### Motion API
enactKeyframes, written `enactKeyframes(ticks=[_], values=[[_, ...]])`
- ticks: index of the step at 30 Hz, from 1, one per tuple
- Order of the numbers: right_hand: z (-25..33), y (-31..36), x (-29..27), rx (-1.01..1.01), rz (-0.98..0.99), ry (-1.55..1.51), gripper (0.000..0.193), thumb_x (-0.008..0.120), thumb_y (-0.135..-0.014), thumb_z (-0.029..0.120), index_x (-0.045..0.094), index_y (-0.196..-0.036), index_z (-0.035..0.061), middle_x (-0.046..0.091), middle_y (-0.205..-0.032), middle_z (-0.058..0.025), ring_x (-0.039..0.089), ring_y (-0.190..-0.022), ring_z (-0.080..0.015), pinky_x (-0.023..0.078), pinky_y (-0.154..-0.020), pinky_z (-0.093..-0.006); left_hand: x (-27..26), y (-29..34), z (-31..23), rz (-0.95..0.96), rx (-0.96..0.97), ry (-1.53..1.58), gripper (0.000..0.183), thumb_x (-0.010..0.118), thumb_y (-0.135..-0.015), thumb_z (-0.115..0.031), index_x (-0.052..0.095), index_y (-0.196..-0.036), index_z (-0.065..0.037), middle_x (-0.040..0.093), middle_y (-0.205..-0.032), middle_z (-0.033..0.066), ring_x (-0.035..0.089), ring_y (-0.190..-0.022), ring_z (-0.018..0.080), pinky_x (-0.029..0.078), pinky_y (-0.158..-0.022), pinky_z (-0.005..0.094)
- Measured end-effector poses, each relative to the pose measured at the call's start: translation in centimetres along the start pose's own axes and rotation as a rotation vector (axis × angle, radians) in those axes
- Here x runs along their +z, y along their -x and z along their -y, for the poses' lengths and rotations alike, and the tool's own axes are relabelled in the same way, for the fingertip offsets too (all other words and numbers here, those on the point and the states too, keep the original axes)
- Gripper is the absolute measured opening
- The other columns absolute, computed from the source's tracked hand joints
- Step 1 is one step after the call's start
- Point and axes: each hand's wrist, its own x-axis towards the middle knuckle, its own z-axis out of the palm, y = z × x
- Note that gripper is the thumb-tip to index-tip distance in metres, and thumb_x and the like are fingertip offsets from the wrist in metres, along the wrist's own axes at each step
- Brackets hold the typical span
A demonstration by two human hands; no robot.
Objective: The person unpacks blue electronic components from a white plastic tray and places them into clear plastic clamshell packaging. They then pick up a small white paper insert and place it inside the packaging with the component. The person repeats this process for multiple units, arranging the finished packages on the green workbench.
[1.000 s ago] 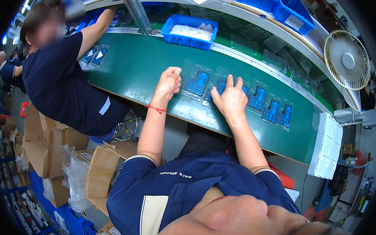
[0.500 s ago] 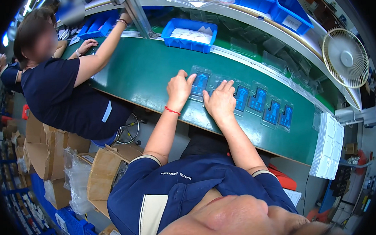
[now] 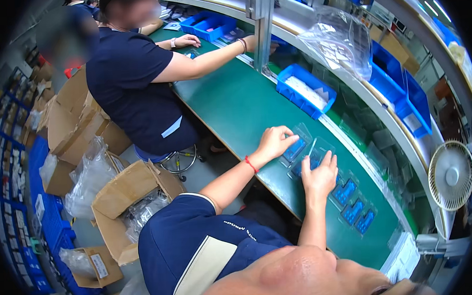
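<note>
My left hand (image 3: 274, 144) is at the first of a row of clear plastic trays, its thumb and index finger apart at the edge of a flat blue-and-black piece (image 3: 294, 150) lying in it. My right hand (image 3: 321, 178) rests with spread fingers on the second clear tray (image 3: 327, 144), whose blue piece is partly covered by the fingers. A thin bright edge stands out on that tray's plastic. Further right lie several more trays with blue pieces, among them one piece (image 3: 345, 191) just past my right hand.
A green worktable (image 3: 233, 102) runs along in front of me. A blue bin (image 3: 305, 93) with white papers stands at its far edge. A co-worker (image 3: 136, 83) sits to the left. A fan (image 3: 451, 176) is at the right; open cardboard boxes (image 3: 126, 196) stand on the floor at left.
My view has turned, so the table and trays appear lower and further right. My left hand stays by the first tray and my right hand by the second; its fingers look more spread.
</note>
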Motion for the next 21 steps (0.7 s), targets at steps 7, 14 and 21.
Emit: enactKeyframes(ticks=[7, 14, 21], values=[[0.3, 0.3, 0.1, -0.125, -0.073, -0.722, 0.062, 0.059, -0.088, 0.032, 0.042, -0.135, -0.0036, 0.044, -0.133, -0.0278, 0.053, -0.113, -0.0376, 0.046, -0.089, -0.0399, 2.7, 3.9, -3.9, 0.241, 0.006, 0.866, 0.009, 0.058, -0.093, -0.012, 0.057, -0.099, -0.005, 0.059, -0.082, -0.0006, 0.054, -0.071, 0.003, 0.047, -0.061, 0.0205], [0.3, 1.7, 0.9, -0.216, -0.149, -0.521, 0.053, 0.049, -0.095, 0.031, 0.04, -0.141, 0.0076, 0.041, -0.133, -0.0264, 0.055, -0.108, -0.0391, 0.048, -0.086, -0.0421, 2.3, 6.5, -3.9, 0.335, -0.22, 1.142, 0.012, 0.055, -0.096, -0.014, 0.052, -0.105, -0.008, 0.058, -0.093, 0.0016, 0.058, -0.086, 0.0083, 0.049, -0.07, 0.0219], [-0.5, 2.6, 0.4, -0.498, -0.036, -0.6, 0.053, 0.059, -0.085, 0.004, 0.043, -0.134, -0.0043, 0.049, -0.129, -0.0267, 0.05, -0.118, -0.0403, 0.042, -0.099, -0.0432, -2.4, 6.6, -0.9, 0.295, -0.363, 0.966, 0.034, 0.06, -0.092, -0.012, 0.044, -0.121, -0.008, 0.063, -0.101, 0.0108, 0.064, -0.091, 0.0181, 0.056, -0.077, 0.0332]])
